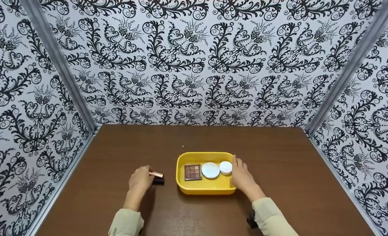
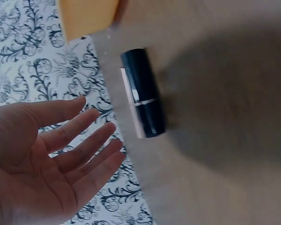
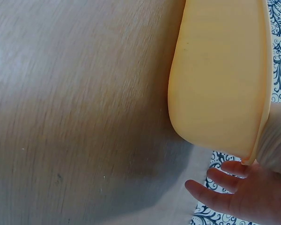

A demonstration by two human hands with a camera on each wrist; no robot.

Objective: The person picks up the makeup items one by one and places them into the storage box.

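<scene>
Black tube [image 2: 143,93] lies left to right, one end toward the yellow tray [image 1: 205,191], left grip [image 2: 51,159] loosely spread.

This looks like a small walled booth or workstation, though whether it sits in a home, an office or a lab cannot be told. A brown wood-grain tabletop [image 1: 279,154] fills the floor of it, closed in by a back wall [image 1: 194,65] and two side walls [image 1: 17,91] in black-and-white scrollwork, with straight grey strips [image 1: 61,65] covering the corners.
</scene>
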